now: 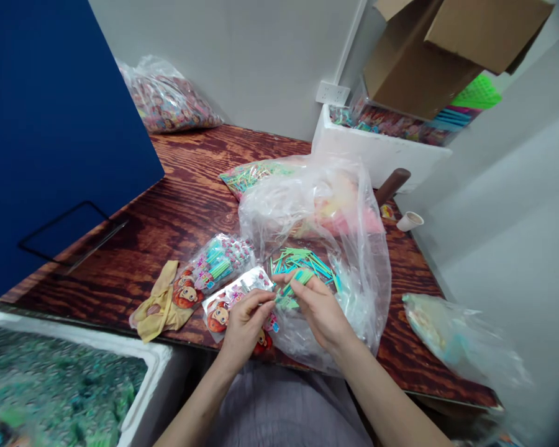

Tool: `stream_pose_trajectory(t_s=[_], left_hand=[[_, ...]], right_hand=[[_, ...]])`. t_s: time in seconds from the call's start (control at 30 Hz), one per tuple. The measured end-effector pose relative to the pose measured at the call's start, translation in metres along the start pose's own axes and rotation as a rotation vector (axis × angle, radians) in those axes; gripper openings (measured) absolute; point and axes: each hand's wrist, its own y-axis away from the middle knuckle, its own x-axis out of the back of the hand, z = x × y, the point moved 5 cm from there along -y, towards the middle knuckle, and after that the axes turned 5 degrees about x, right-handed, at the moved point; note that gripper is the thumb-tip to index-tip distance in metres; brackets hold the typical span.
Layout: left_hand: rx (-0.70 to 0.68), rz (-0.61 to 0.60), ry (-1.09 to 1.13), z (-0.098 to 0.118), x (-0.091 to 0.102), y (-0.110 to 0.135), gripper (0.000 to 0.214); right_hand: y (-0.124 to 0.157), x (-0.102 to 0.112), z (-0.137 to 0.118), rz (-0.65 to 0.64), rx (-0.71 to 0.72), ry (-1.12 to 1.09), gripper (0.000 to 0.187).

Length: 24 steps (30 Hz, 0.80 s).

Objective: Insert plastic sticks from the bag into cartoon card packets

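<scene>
My right hand [325, 313] is closed round a small bundle of thin green and blue plastic sticks [302, 277], thumb on top. Close by on the left, the fingers of my left hand [246, 320] are pinched together near the bundle's lower end. Whatever they may hold is too small to make out. Beneath my left hand lie shiny packets [217, 313] printed with a red-haired cartoon figure. Behind my right hand, loose green and blue sticks [302, 256] are spread at the mouth of a clear plastic bag [363, 279].
Filled printed packets [223, 257] and a yellow cloth item [161, 304] lie to the left. A white foam box [161, 360] stands at the front left. Farther back are a blue panel [65, 124], a foam bin [377, 152] and a cardboard box [405, 62]. A paper cup [409, 221] lies right.
</scene>
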Motion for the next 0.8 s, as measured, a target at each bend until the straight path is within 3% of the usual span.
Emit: stream_pose_trajectory(t_s=[0.1, 0.2, 0.27, 0.37, 0.5, 0.63, 0.8], left_hand=[[0.021, 0.018, 0.050, -0.005, -0.001, -0.002, 0.016], [0.050, 0.023, 0.104, -0.012, -0.001, -0.003, 0.018], [0.071, 0.034, 0.126, -0.015, 0.000, -0.003, 0.019], [0.104, 0.053, 0.149, -0.015, 0.002, -0.005, 0.018], [0.086, 0.018, 0.142, -0.005, 0.003, -0.007, 0.016], [0.080, 0.002, 0.147, -0.001, 0.005, -0.007, 0.017], [0.097, 0.002, 0.184, -0.006, 0.005, -0.009, 0.017]], right_hand=[[0.003, -0.005, -0.003, -0.089, -0.044, 0.016, 0.020], [0.006, -0.007, -0.009, -0.096, -0.044, 0.028, 0.031], [0.007, -0.005, -0.013, -0.034, 0.029, 0.072, 0.033], [0.011, -0.004, -0.020, 0.017, 0.238, 0.317, 0.019], [0.012, -0.012, -0.022, -0.161, 0.365, 0.627, 0.017], [0.010, -0.009, -0.026, -0.133, 0.392, 0.623, 0.017], [0.010, -0.017, -0.027, -0.265, 0.378, 0.643, 0.016]])
